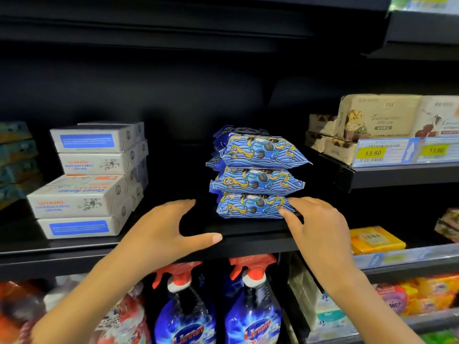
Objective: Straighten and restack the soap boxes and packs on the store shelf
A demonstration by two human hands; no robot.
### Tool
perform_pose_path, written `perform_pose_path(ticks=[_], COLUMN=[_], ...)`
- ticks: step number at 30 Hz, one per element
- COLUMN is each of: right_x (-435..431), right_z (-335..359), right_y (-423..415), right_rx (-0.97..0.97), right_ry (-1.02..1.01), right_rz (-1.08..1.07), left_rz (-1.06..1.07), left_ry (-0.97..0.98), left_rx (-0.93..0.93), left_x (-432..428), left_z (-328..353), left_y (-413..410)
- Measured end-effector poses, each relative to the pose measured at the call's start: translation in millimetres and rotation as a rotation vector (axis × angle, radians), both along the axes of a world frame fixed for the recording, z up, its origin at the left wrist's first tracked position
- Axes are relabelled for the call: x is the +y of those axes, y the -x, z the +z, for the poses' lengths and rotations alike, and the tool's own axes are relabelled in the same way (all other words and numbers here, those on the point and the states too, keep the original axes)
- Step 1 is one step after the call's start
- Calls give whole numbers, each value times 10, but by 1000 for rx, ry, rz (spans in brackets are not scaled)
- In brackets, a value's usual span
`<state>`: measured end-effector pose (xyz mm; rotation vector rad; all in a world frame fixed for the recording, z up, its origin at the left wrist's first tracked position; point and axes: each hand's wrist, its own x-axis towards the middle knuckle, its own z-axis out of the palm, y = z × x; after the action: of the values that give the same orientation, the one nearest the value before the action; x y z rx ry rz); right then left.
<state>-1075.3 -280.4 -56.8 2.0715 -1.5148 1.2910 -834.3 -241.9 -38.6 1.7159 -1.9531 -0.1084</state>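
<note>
Left hand (159, 232), right hand (320, 224), three front packs (258, 180)

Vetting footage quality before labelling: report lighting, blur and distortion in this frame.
Head view: shelf back lost in deep shadow; blue packs, left hand, right hand lit and sharp; white soap boxes slightly soft; shelf edges bow from wide-angle distortion; spray bottles blurred.
</note>
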Motion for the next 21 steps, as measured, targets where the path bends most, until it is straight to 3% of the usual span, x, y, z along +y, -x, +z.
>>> perform_pose_path(ticks=[4, 7, 12, 21], right_x=[62, 149, 110, -26], right_z=[1, 2, 84, 66], right_y=[17, -72, -278, -298], right_rx=[93, 191, 264, 280], right_ry=[132, 299, 195, 211], right_rz=[-92, -31, 55, 105], left_rz=[49, 54, 48, 53], left_ry=[62, 79, 92, 93], left_rx=[-63, -66, -87, -73], left_x=[79, 71, 74, 69], left_z=[-58, -76, -101, -106], left_y=[-12, -7, -23, -17])
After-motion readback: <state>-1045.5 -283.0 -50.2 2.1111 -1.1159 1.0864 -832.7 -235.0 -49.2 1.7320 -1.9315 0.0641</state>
